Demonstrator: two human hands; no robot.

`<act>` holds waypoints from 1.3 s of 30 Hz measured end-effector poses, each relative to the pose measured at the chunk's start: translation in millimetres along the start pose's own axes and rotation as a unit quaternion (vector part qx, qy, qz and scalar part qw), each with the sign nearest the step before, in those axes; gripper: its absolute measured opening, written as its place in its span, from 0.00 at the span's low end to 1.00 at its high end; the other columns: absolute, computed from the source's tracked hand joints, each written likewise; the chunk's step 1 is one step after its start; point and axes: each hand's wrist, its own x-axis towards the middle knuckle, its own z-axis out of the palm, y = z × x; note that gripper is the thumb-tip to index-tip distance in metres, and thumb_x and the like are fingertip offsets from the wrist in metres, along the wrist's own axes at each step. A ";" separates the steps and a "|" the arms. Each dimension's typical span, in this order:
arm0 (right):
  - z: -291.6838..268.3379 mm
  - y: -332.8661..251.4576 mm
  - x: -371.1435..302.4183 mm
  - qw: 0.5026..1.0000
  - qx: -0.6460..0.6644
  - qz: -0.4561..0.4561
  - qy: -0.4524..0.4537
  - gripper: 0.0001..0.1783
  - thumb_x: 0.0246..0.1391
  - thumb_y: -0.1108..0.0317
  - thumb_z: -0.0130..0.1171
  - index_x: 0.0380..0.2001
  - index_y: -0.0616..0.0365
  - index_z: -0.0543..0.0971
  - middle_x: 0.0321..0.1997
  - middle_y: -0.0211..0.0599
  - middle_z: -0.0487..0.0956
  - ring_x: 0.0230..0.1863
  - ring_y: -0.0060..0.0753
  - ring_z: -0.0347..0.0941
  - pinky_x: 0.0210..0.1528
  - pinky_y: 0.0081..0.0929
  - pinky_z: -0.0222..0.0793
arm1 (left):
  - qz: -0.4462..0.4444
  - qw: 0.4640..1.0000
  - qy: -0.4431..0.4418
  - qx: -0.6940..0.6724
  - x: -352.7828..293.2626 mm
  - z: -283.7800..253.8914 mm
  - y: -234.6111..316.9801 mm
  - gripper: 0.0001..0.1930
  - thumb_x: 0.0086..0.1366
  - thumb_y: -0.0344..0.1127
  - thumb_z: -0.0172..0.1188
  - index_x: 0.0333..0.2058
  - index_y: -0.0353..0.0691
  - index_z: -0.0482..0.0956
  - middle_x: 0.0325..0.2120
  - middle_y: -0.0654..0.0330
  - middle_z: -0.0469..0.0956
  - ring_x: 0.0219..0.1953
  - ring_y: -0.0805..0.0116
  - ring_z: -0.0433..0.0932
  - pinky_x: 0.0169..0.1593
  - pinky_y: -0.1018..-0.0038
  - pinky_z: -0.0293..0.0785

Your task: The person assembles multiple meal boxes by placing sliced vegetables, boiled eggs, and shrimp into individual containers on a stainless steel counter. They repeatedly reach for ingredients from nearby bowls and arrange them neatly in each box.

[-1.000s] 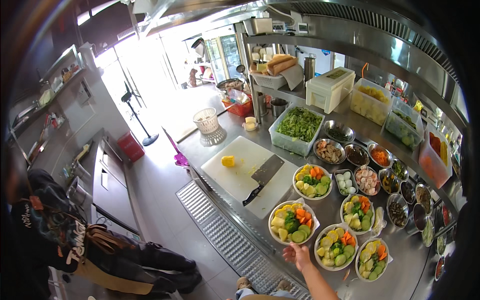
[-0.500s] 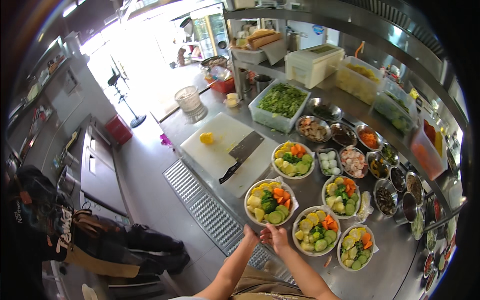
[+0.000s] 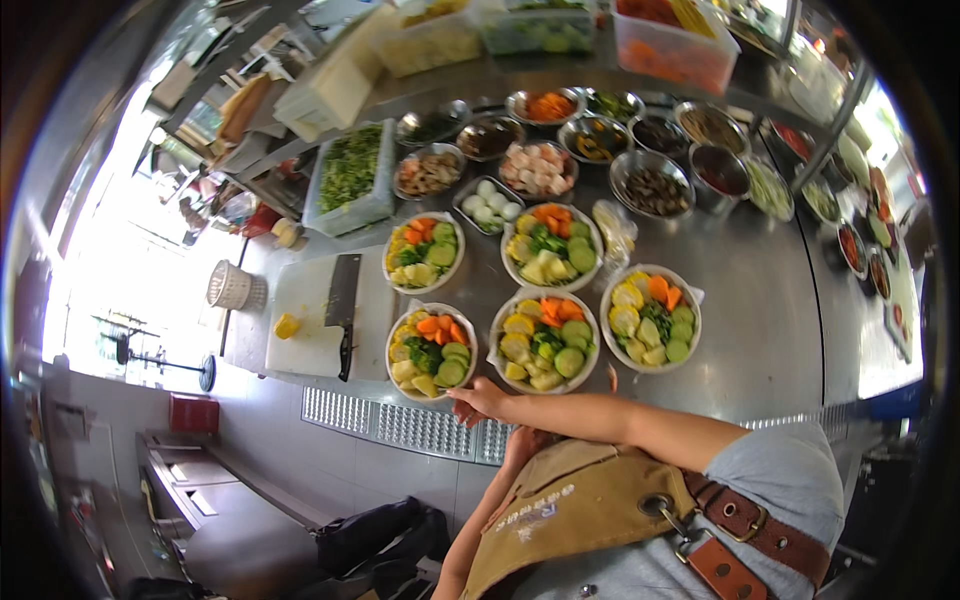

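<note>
My right hand reaches across to the near edge of a white bowl of corn slices, potato, broccoli, carrot and cucumber. Its fingertips are at or just beside the rim, fingers loosely apart, with nothing seen in them. Close to my apron, below the right wrist, is my left hand; its fingers are mostly hidden. Similar filled bowls stand around: one right beside, another farther right, and two behind, a smaller-looking bowl and a middle one.
Left of the bowls, a cleaver and a yellow piece lie on a white cutting board. Behind are a tub of chopped greens, boiled eggs, shrimp and several metal ingredient bowls. A plastic bag lies beside the bowls.
My view has swung to the right. My right hand has moved to the bowl's near rim, while the left has dropped back beside my apron. The bowls keep their arrangement.
</note>
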 end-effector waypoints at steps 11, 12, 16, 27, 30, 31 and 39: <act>-54.4 -55.7 -127.4 0.976 0.027 0.025 -0.215 0.29 0.57 0.57 0.54 0.58 0.59 0.62 0.50 0.43 0.76 0.50 0.33 0.72 0.49 0.24 0.67 | -0.038 0.959 -0.265 -0.098 13.0 15.9 7.4 0.11 0.67 0.39 0.46 0.42 0.40 0.72 0.37 0.62 0.74 0.42 0.60 0.73 0.44 0.65 0.72; -67.9 -62.1 -145.9 0.969 0.054 -0.010 -0.241 0.30 0.57 0.56 0.54 0.58 0.57 0.62 0.50 0.41 0.76 0.51 0.32 0.72 0.50 0.26 0.66 | -0.032 0.962 -0.253 -0.100 10.8 16.5 7.4 0.11 0.67 0.39 0.47 0.41 0.41 0.72 0.36 0.62 0.74 0.41 0.60 0.73 0.43 0.66 0.73; -106.3 -68.2 -204.2 0.990 0.082 -0.067 -0.096 0.26 0.61 0.56 0.51 0.58 0.56 0.64 0.52 0.41 0.75 0.52 0.34 0.72 0.51 0.29 0.67 | 0.004 1.000 -0.012 0.010 -10.1 21.7 28.0 0.12 0.64 0.41 0.50 0.41 0.42 0.73 0.37 0.60 0.75 0.42 0.63 0.73 0.46 0.65 0.71; -76.6 -47.7 -180.3 0.975 0.198 -0.090 -0.048 0.22 0.62 0.58 0.48 0.56 0.55 0.66 0.52 0.45 0.74 0.53 0.44 0.72 0.54 0.36 0.66 | 0.408 0.878 0.231 0.100 -66.2 25.4 129.2 0.44 0.53 0.36 0.64 0.62 0.42 0.44 0.58 0.53 0.54 0.57 0.60 0.60 0.60 0.63 0.55; -59.4 -63.9 -168.4 0.981 0.171 -0.090 -0.016 0.22 0.61 0.62 0.50 0.57 0.57 0.65 0.53 0.45 0.73 0.54 0.43 0.71 0.55 0.34 0.67 | 0.428 0.874 0.200 0.112 -59.6 21.3 150.2 0.44 0.55 0.39 0.63 0.64 0.41 0.44 0.61 0.51 0.51 0.60 0.56 0.58 0.58 0.61 0.61; -55.7 -71.4 -164.4 0.979 0.186 -0.078 0.004 0.22 0.61 0.63 0.50 0.57 0.56 0.65 0.53 0.45 0.73 0.53 0.41 0.72 0.53 0.32 0.69 | 0.438 0.854 0.194 0.202 -62.8 18.0 159.8 0.42 0.57 0.37 0.61 0.62 0.42 0.42 0.59 0.50 0.54 0.56 0.58 0.62 0.56 0.63 0.65; -57.4 -87.6 -184.7 0.927 0.254 -0.223 0.163 0.20 0.58 0.80 0.43 0.54 0.56 0.67 0.54 0.49 0.73 0.25 0.31 0.78 0.50 0.35 0.74 | 0.410 0.858 0.173 0.256 -55.1 6.2 189.5 0.38 0.63 0.40 0.56 0.62 0.40 0.40 0.58 0.46 0.50 0.56 0.58 0.60 0.58 0.64 0.62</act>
